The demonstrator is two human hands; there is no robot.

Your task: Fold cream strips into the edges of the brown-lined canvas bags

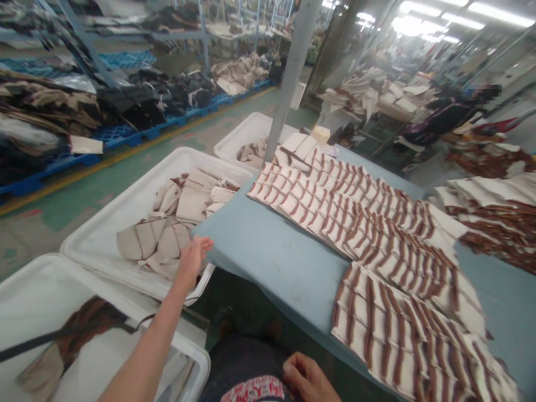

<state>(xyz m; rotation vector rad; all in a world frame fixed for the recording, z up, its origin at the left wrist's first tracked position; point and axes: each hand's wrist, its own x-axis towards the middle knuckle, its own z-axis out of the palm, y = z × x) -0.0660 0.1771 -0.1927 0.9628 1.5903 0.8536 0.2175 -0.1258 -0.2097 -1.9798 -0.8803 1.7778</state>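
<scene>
My left hand (196,255) reaches out over the near right rim of a white plastic tub (87,234), beside the table's left corner. Its fingers are stretched out and nothing shows in them. Inside that tub lies a loose heap of beige cut pieces (196,195), some with brown edges. Close to my body, in front of the dark apron (251,368), my right hand (307,377) has its fingers curled in, with nothing seen in it. Overlapping rows of cream pieces with brown edges (377,329) cover much of the blue-topped table (268,251).
Another white tub (25,279) with brown and pale pieces stands at lower left; a smaller tub (234,137) sits farther back. A grey metal post (288,78) rises at the table's far edge. Stacked brown-and-cream pieces (498,218) lie at right. A person (444,117) is in the background.
</scene>
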